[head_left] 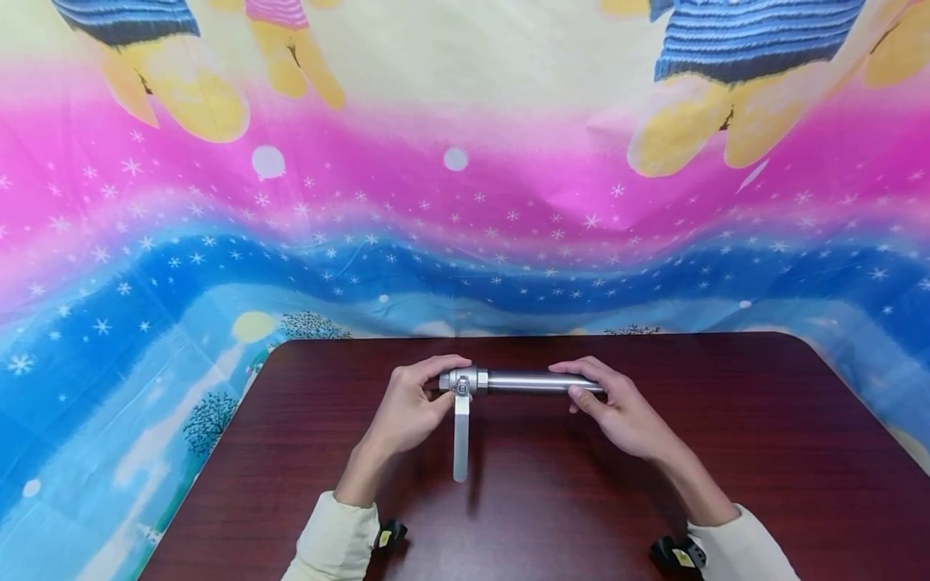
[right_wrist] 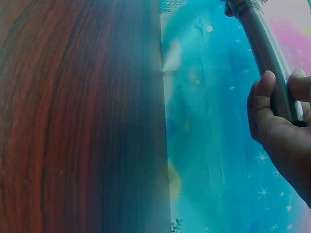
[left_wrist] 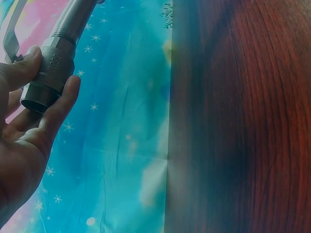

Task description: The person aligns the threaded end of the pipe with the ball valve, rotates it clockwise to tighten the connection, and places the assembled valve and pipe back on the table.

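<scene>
A metal ball valve (head_left: 462, 378) is joined to a straight steel pipe (head_left: 530, 382), and both are held level above the table. My left hand (head_left: 416, 407) grips the valve body, thumb on the near side and fingers on the far side. In the left wrist view the open end of the valve (left_wrist: 41, 97) shows between thumb and fingers. The flat lever handle (head_left: 461, 440) points toward me. My right hand (head_left: 617, 407) holds the pipe near its right end, thumb opposite the fingers. Threads show where pipe meets valve in the left wrist view.
Beneath the hands is a dark red wood-grain table (head_left: 552, 500) with rounded far corners. A colourful printed cloth (head_left: 465, 202) with snowflakes hangs behind and beside it. A small black device (head_left: 390, 534) sits at the left wrist, another black device (head_left: 677, 555) at the right.
</scene>
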`<control>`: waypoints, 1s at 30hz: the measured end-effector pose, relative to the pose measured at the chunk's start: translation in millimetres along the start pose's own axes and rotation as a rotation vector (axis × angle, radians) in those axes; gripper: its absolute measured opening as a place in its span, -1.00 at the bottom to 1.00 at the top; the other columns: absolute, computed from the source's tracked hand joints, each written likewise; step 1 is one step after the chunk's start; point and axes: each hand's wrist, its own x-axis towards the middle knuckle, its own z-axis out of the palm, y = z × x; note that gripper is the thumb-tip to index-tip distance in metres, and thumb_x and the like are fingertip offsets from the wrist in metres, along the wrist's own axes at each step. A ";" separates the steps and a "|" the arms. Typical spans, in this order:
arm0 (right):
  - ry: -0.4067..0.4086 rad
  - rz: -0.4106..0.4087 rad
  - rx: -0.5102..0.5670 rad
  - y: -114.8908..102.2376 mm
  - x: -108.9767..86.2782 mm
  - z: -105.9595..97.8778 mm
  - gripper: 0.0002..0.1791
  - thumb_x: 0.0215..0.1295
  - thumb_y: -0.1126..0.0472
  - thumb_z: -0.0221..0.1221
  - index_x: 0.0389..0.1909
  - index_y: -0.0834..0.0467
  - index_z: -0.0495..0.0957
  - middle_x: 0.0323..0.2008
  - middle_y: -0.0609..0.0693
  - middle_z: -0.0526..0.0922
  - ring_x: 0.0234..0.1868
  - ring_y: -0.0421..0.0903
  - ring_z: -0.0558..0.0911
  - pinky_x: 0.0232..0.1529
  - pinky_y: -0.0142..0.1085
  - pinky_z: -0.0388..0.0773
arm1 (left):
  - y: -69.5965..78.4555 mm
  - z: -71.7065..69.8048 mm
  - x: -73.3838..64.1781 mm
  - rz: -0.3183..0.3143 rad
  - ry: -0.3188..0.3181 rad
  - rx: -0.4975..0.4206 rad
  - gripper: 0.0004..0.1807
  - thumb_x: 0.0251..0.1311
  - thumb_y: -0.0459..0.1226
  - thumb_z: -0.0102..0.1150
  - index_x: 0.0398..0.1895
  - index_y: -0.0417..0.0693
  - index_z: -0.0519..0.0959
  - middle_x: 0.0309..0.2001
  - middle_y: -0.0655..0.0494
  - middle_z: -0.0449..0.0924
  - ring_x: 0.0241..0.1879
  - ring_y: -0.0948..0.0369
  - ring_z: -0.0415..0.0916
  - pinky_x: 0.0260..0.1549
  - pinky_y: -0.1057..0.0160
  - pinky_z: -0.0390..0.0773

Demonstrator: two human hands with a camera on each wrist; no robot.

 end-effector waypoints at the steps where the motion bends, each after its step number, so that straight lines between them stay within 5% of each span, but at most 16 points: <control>1: -0.004 0.004 0.001 -0.1 0.1 -0.3 -0.62 0.65 0.29 0.08 0.37 0.05 0.58 0.07 0.08 0.64 -0.26 -0.08 0.73 -0.19 -0.30 0.69 | -0.1 -0.2 0.2 0.003 0.000 0.002 -0.49 0.15 -0.65 0.32 0.15 -0.12 0.74 0.00 -0.01 0.82 -0.25 0.25 0.60 -0.25 0.32 0.70; 7: -0.007 -0.009 0.011 0.3 0.5 -0.1 -0.63 0.65 0.30 0.08 0.36 0.13 0.57 0.08 0.09 0.63 -0.18 -0.15 0.76 -0.08 -0.30 0.71 | 0.8 -0.2 1.2 0.009 -0.005 0.008 -0.48 0.15 -0.64 0.31 0.16 -0.10 0.74 0.02 -0.01 0.81 -0.23 0.13 0.63 -0.24 0.24 0.73; 14: 0.053 -0.099 -0.042 0.4 -1.6 4.8 -0.52 0.43 0.47 0.26 0.31 0.10 0.60 0.27 0.00 0.53 0.22 -0.33 0.48 0.14 -0.51 0.42 | 2.0 0.3 -0.5 -0.006 0.000 0.004 -0.48 0.15 -0.64 0.34 0.16 -0.11 0.74 -0.01 0.00 0.82 -0.24 0.17 0.62 -0.26 0.28 0.71; 19: 0.077 -0.138 -0.015 -1.3 -1.7 6.1 -0.46 0.33 0.59 0.27 0.26 0.11 0.62 0.23 0.00 0.49 0.22 -0.32 0.47 0.13 -0.56 0.41 | 1.9 0.7 -1.5 -0.003 0.008 0.005 -0.48 0.15 -0.64 0.35 0.16 -0.08 0.75 -0.05 0.02 0.83 -0.27 0.19 0.60 -0.30 0.29 0.67; 30: 0.091 -0.133 -0.064 -0.5 -0.3 4.4 -0.53 0.40 0.51 0.26 0.25 0.09 0.65 0.16 0.01 0.62 0.15 -0.32 0.52 0.10 -0.54 0.41 | 1.3 0.7 -0.3 0.004 0.004 0.009 -0.47 0.15 -0.64 0.33 0.16 -0.07 0.75 -0.02 0.00 0.83 -0.25 0.17 0.61 -0.30 0.25 0.69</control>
